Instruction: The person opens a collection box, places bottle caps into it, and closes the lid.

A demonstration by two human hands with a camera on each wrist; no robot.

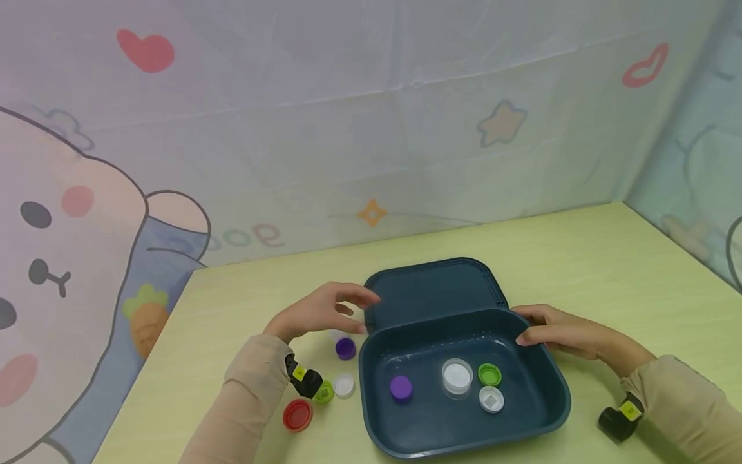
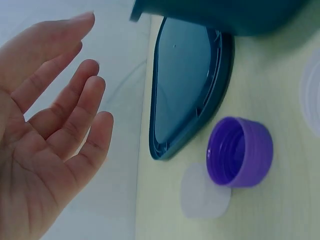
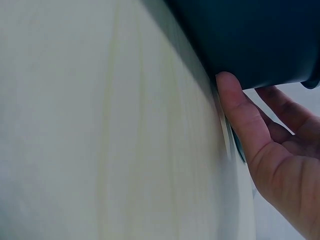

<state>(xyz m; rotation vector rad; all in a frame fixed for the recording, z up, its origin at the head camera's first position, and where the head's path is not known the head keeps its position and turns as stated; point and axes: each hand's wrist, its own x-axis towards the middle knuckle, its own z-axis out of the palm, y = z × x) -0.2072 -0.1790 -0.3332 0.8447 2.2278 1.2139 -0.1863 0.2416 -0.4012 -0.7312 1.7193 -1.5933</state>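
Note:
A dark blue-green plastic box [image 1: 464, 444] stands with its cavity facing up. In the head view, my right hand [image 1: 565, 332] holds its far right corner, thumb over the rim and fingers outside; the right wrist view shows the fingers [image 3: 240, 105] against the outer wall. My left hand [image 1: 324, 312] hovers by the box's far left corner, fingers loosely bent and holding nothing. Inside the box lie a purple cap [image 1: 400, 388], a clear-rimmed white lid [image 1: 457, 376], a green cap [image 1: 489, 374] and a white cap [image 1: 491, 399].
Behind the box lies its matching lid [image 1: 431, 293]. Left of the box are a purple bottle cap [image 2: 255, 155], a translucent white piece [image 2: 200, 195], a white cap [image 1: 344, 385], a green cap [image 1: 324, 392] and a red cap [image 1: 298, 415]. A printed cloth hangs behind the table.

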